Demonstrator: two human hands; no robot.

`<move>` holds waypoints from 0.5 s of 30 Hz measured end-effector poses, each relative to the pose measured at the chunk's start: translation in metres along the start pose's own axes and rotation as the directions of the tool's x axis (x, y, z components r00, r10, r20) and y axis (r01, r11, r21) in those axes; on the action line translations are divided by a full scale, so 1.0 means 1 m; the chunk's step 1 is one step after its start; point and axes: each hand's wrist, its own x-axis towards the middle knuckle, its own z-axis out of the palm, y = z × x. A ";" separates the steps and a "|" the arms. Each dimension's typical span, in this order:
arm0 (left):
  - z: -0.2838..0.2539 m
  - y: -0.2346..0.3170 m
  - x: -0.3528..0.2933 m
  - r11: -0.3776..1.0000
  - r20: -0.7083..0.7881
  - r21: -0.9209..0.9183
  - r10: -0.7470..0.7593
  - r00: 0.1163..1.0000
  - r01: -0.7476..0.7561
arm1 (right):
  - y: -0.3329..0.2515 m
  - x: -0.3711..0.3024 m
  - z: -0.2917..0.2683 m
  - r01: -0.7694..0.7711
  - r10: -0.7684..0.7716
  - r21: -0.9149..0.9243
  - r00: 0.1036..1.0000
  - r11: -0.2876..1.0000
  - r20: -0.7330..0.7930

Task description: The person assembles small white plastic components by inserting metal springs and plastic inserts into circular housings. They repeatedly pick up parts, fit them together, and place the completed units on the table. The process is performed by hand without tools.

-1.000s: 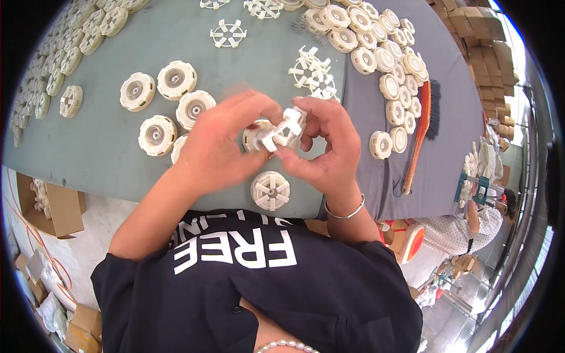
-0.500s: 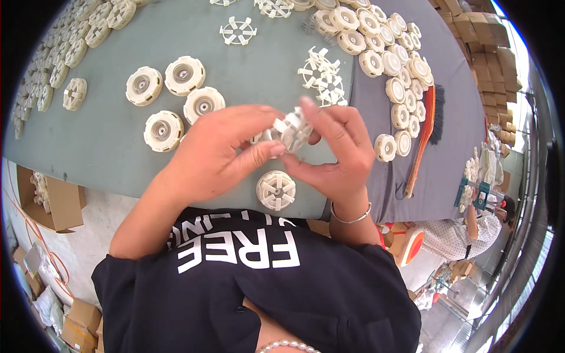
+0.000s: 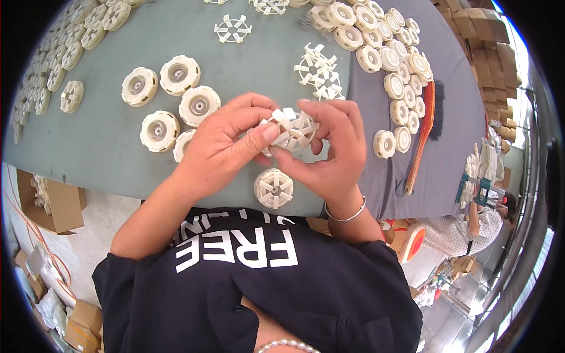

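- White spoked plastic wheel is gripped betw. both hands, held just above the grey table.
- Left hand: thumb pressed on wheel's near edge, fingers curled behind.
- Right hand: fingertips pinched on wheel's right side.
- A round cream disc w/ spokes is lying on table just below the hands.

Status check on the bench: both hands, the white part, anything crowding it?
Left hand and right hand both pinching the white spoked part above the table. Assembled wheel directly below. Nothing blocking.
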 end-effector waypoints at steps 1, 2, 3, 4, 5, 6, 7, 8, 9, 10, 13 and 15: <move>0.002 0.004 0.000 0.999 -0.009 0.005 -0.045 0.999 0.045 | 0.002 0.001 0.001 0.081 -0.083 -0.060 0.996 0.995 -0.026; 0.003 0.009 0.001 0.996 -0.024 0.035 -0.085 0.996 0.086 | 0.005 0.003 0.002 0.160 -0.167 -0.122 0.985 0.979 -0.045; 0.003 0.015 0.002 0.990 -0.040 0.065 -0.124 0.991 0.127 | 0.006 0.003 0.002 0.236 -0.250 -0.185 0.966 0.954 -0.060; 0.004 0.018 0.003 0.981 -0.060 0.094 -0.162 0.985 0.167 | 0.006 0.003 0.002 0.216 -0.230 -0.174 0.971 0.961 -0.063; 0.007 0.017 0.001 0.960 -0.115 0.264 -0.068 0.991 0.096 | 0.006 0.003 0.002 0.196 -0.208 -0.163 0.976 0.967 -0.066; 0.013 0.013 -0.003 0.902 -0.153 0.429 0.035 0.988 0.035 | 0.006 0.003 0.003 0.175 -0.187 -0.152 0.980 0.973 -0.069; 0.017 0.012 -0.005 0.812 -0.171 0.583 0.141 0.975 -0.015 | 0.007 0.003 0.003 0.187 -0.203 -0.174 0.976 0.967 -0.078; 0.019 0.013 -0.004 0.783 -0.176 0.621 0.165 0.971 -0.021 | 0.008 0.004 0.004 0.198 -0.218 -0.196 0.972 0.960 -0.088; 0.020 0.016 -0.003 0.752 -0.179 0.659 0.188 0.966 -0.025 | 0.008 0.004 0.004 0.208 -0.233 -0.219 0.968 0.953 -0.096; 0.020 0.018 -0.004 0.719 -0.183 0.694 0.216 0.959 -0.030 | 0.007 0.004 0.002 0.065 -0.067 -0.062 0.997 0.996 -0.032; 0.007 0.013 -0.008 0.686 -0.032 0.703 0.289 0.957 -0.184 | -0.001 0.002 -0.008 -0.343 0.292 0.296 0.935 0.891 0.201; 0.011 0.013 -0.004 0.887 -0.112 0.450 0.167 0.980 -0.100 | -0.006 0.000 -0.008 -0.492 0.402 0.445 0.870 0.748 0.286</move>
